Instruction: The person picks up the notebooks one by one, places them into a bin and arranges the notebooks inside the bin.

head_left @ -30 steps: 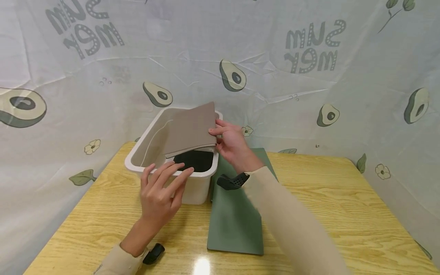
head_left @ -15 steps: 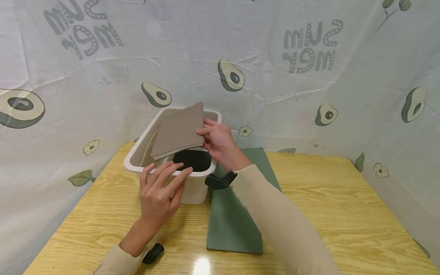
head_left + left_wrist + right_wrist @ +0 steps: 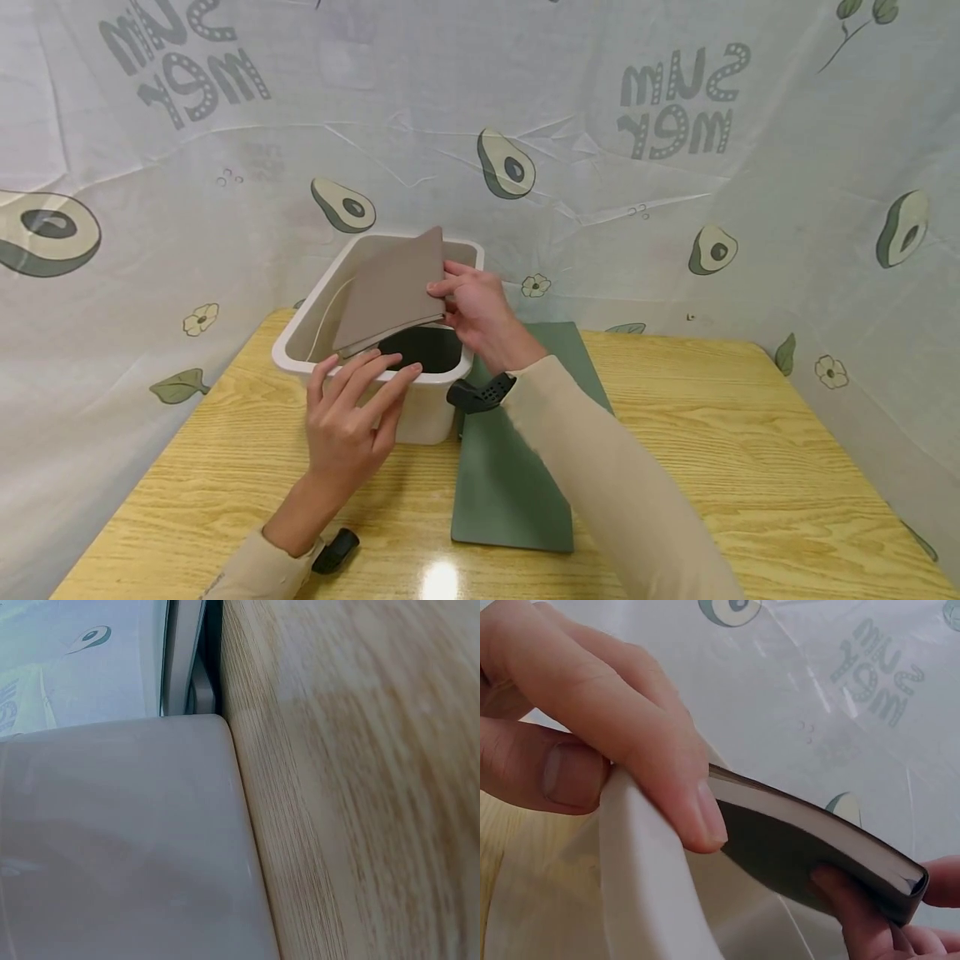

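A brown notebook [image 3: 393,292] is tilted over the opening of a white plastic bin [image 3: 292,358], pages visible along its lower edge. My right hand [image 3: 483,317] pinches it by the right edge, thumb on top and fingers beneath. In the right wrist view the notebook [image 3: 810,855] shows its page block and dark underside. My left hand [image 3: 348,417] grips the bin's front rim. From the right wrist view, the left hand [image 3: 592,705] has its thumb outside the rim [image 3: 634,847] and a finger over the inside. A dark item [image 3: 423,350] lies within the bin, partly covered.
A flat green board-like item [image 3: 513,492] lies on the wooden table [image 3: 720,450], right of the bin and partly under my right arm. Behind stands a pale curtain [image 3: 585,200] printed with avocados. The bin's side [image 3: 120,832] fills much of the left wrist view.
My right hand has moved left with the notebook over the bin, then the notebook's front-left corner has dipped slightly. The left hand has stayed on the rim.
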`<state>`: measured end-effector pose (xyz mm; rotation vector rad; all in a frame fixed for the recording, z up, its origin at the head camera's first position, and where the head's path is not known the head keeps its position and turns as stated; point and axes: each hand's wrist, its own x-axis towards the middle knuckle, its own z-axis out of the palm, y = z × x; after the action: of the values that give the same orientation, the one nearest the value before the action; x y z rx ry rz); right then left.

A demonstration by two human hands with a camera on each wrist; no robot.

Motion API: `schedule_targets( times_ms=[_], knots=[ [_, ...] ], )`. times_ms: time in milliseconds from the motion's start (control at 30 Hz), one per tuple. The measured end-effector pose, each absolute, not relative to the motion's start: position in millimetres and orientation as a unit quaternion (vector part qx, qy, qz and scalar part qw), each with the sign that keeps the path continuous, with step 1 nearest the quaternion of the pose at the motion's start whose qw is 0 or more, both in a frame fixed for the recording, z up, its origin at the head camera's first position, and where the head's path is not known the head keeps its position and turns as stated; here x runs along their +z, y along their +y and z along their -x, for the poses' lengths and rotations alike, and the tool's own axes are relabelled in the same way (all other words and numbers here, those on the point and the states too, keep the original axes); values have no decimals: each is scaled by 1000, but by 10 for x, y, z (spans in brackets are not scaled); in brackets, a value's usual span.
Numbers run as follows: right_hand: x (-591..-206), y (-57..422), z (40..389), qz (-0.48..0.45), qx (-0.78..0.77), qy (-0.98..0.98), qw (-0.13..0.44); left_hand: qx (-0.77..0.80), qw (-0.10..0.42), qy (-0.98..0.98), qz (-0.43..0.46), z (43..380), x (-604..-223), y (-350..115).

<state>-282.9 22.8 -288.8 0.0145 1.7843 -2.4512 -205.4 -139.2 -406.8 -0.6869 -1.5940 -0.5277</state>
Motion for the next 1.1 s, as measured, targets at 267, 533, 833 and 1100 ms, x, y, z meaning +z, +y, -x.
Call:
schedule_targets(
  times_ms=[267, 533, 833, 1100],
  knots=[
    [-2850, 187, 2821, -17, -780, 623, 64, -227, 620, -688, 301, 2057, -4056, -1389],
    [-2822, 126, 2867, -47, -746, 660, 67, -225, 627, -682, 301, 2064, -4049, -1385],
    [-2794, 123, 2887, -48, -730, 675, 91, -226, 633, -675, 305, 2074, -4035, -1364],
    [-2781, 129, 2903, -42, -722, 678, 134, -220, 629, -681, 303, 2079, -4046, -1379]
  ],
)
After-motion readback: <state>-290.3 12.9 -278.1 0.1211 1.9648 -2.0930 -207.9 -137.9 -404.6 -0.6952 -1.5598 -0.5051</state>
